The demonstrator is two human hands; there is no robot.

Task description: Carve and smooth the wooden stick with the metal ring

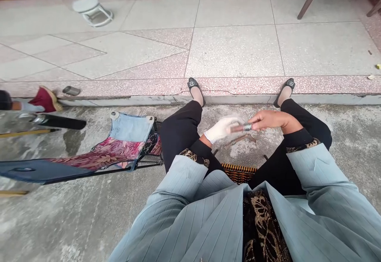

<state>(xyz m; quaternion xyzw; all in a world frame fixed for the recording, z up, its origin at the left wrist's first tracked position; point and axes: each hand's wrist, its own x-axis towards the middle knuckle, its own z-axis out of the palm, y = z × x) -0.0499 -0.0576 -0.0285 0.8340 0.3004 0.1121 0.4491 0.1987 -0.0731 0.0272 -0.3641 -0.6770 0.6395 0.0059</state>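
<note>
Between my two hands lies a short brown stick (237, 129) with a band of silvery wire (247, 127) wound round it. My right hand (269, 120), bare, is closed on the right end, close against the wire. My left hand (219, 129) wears a white knitted glove and is curled at the brown left end. Its fingertips are smeared by motion. On the concrete just below the hands lies a crooked brown piece (242, 138), like a twig or a strip of bark.
Beneath me is a woven seat (239, 171). A folding lounger (101, 153) with patterned cloth stands at my left. Beyond it are a black bottle (64, 121) and another person's red shoe (46, 98). A low step (238, 87) runs ahead; a white stool (92, 10) stands farther off.
</note>
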